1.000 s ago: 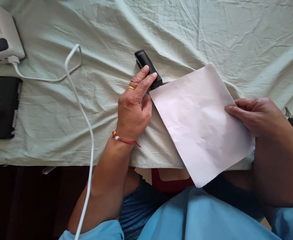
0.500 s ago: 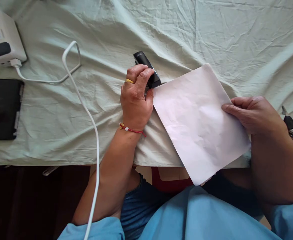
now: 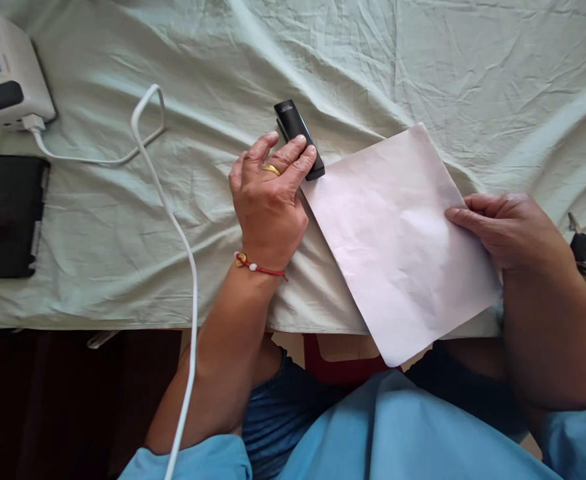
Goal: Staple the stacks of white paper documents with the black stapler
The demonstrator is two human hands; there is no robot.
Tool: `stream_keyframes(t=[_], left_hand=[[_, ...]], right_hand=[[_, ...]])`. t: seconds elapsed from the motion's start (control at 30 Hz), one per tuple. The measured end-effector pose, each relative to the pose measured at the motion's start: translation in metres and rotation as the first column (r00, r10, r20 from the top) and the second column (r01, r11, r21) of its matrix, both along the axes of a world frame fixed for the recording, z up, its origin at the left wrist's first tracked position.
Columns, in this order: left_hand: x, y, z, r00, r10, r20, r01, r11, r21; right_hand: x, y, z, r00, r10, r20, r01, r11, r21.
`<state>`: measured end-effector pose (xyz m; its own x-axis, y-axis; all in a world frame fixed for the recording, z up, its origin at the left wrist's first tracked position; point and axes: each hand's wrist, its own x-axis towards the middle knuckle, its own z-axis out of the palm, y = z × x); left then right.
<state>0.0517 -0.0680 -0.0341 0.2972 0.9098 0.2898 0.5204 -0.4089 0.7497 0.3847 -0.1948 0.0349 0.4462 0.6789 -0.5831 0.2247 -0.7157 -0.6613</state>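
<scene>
A black stapler [image 3: 297, 130] lies slantwise on the cloth, its front end over the upper left corner of a stack of white paper [image 3: 397, 240]. My left hand [image 3: 273, 190] bears on the stapler from the left, its fingertips pressed along the top. The thumb is tucked low, mostly hidden by the hand. On the other side, my right hand [image 3: 503, 227] pinches the right edge of the paper, thumb on top and fingers underneath. The lower corner of the sheets hangs past the table's front edge.
A wrinkled pale green cloth [image 3: 213, 60] covers the table. To the left are a white box-shaped device [image 3: 17, 63], a black phone [image 3: 7, 217] and a white cable [image 3: 177, 227] that loops toward me. Keys [image 3: 585, 250] lie beyond my right wrist.
My left hand has gone from gripping the stapler with the thumb near its front to laying spread fingers on its top. The stapler has shifted slightly right; the right hand keeps its pinch.
</scene>
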Motion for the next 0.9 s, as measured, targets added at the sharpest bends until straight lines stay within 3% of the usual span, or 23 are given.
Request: stream_keyframes(t=[0.2, 0.33, 0.53, 0.77, 0.9], left_hand=[[0.004, -0.009, -0.002, 1.0, 0.028, 0.012, -0.028, 1.0, -0.006], [-0.004, -0.009, 0.001, 0.998, 0.058, -0.015, -0.056, 0.994, 0.097], [-0.017, -0.015, 0.018, 0.989, 0.142, -0.047, -0.124, 0.955, 0.268], [-0.014, -0.029, 0.016, 0.999, 0.027, -0.038, -0.02, 0.984, 0.176], [-0.008, -0.037, 0.018, 0.999, 0.031, -0.024, -0.028, 0.992, 0.126]], right_hand=[[-0.003, -0.001, 0.0, 0.999, 0.033, -0.041, -0.03, 0.997, 0.076], [-0.001, -0.006, -0.005, 0.998, 0.031, -0.057, -0.022, 0.989, 0.148], [0.002, -0.009, -0.014, 0.986, -0.134, -0.099, 0.157, 0.946, 0.283], [-0.012, -0.004, -0.023, 0.976, -0.21, -0.053, 0.201, 0.788, 0.582], [-0.019, -0.003, -0.019, 0.973, -0.23, 0.034, 0.171, 0.806, 0.566]])
